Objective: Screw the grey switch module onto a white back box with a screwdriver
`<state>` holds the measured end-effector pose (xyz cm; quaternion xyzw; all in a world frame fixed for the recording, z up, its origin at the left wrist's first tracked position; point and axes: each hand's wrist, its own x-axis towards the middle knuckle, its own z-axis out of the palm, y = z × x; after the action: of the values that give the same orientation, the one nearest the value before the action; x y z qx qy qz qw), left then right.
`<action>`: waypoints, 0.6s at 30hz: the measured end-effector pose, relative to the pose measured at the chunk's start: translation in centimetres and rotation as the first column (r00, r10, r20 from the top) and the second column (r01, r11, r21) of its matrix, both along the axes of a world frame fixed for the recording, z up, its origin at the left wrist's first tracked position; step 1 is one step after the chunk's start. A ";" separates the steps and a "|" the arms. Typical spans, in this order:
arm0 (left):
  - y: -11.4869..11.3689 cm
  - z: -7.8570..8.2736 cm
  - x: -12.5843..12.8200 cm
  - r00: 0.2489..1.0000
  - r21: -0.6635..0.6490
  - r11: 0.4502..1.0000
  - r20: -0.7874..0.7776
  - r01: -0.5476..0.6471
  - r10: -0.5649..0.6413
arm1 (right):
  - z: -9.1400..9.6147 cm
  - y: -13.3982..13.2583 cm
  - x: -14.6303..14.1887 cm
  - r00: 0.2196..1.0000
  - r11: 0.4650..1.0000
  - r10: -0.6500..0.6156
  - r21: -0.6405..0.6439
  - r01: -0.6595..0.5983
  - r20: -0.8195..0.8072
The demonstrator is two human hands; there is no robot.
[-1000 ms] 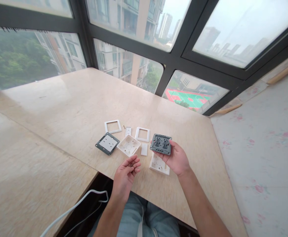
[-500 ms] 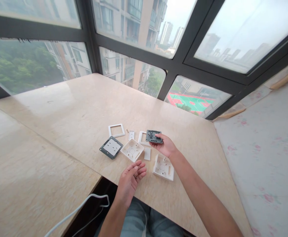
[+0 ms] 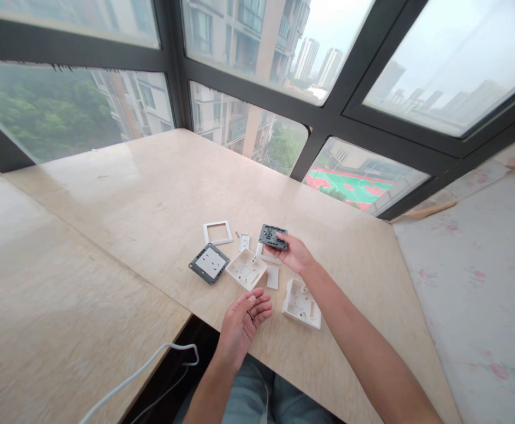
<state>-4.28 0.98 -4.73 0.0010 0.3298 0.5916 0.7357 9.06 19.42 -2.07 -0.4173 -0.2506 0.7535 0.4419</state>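
Note:
My right hand (image 3: pixel 296 254) grips a dark grey wall socket module (image 3: pixel 272 235) by its near right edge, thumb on top, its back face up. It is held above a white frame (image 3: pixel 266 254), partly covering it. Below the middle white back box (image 3: pixel 246 268) is my left hand (image 3: pixel 247 321), palm partly up and fingers loosely curled. Something small and dark shows in its palm, too small to name. A second wall socket (image 3: pixel 210 262), white face up with a dark grey rim, lies at the left. To the right sits another white back box (image 3: pixel 302 303), near my right forearm.
Around the boxes lie a white frame (image 3: pixel 218 232), a small white plate (image 3: pixel 244 242), a white rectangular piece (image 3: pixel 273 277) and a tiny screw-like piece (image 3: pixel 236 234). A white cable (image 3: pixel 151 359) hangs across the counter's (image 3: pixel 142 188) front gap. Windows border the back, a papered wall the right.
The view has shifted slightly, so the counter items appear further right. My right hand has moved the socket module a little left relative to them. Both hands keep their hold.

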 end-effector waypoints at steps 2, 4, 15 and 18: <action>0.0 -0.1 0.0 1.000 0.014 1.000 0.007 0.004 -0.004 | -0.1 0.8 -0.6 0.999 0.999 -0.031 -0.024 0.032 0.022; 0.0 -0.2 0.0 1.000 0.021 1.000 0.012 0.009 -0.009 | -0.2 1.6 -1.2 0.997 0.997 -0.059 -0.044 0.062 0.058; -0.1 -0.4 -0.2 0.999 0.047 0.999 0.035 0.028 -0.029 | -0.3 4.7 -4.9 0.963 0.995 -0.090 -0.008 0.096 0.255; -0.1 -0.6 -0.2 0.998 0.057 0.998 0.047 0.031 -0.033 | -0.2 6.0 -6.2 0.948 0.994 -0.103 0.001 0.108 0.300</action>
<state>-4.44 0.85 -5.31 0.0130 0.2952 0.5887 0.7524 2.90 25.47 -2.26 -0.5428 -0.2861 0.6588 0.4352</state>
